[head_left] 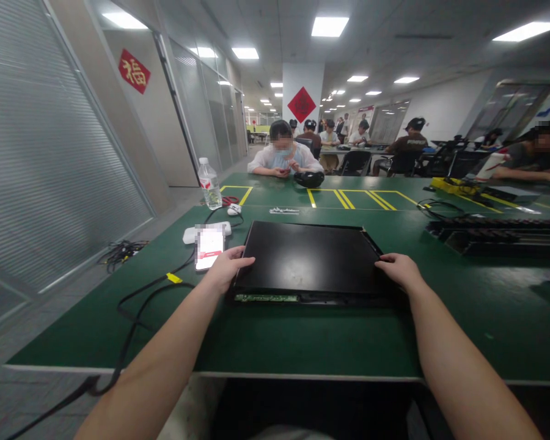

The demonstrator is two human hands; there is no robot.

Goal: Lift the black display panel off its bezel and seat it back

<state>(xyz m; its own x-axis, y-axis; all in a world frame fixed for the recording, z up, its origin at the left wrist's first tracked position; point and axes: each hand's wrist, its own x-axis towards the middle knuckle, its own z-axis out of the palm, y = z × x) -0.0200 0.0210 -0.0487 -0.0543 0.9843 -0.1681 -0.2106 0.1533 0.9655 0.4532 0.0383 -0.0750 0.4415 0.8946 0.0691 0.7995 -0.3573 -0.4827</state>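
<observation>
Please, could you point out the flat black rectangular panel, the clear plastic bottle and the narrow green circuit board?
Flat black rectangular panel [306, 256]: head view, middle of its broad face.
Clear plastic bottle [210, 185]: head view, middle of its body.
Narrow green circuit board [268, 298]: head view, middle of its strip.

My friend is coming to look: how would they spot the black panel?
Find the green table, then its near side, where the wearer's left hand and right hand are. Between them lies the black panel, a flat rectangle. Unlike the black parts to the right, it has a broad smooth face, with a green circuit strip beside its near edge.
</observation>
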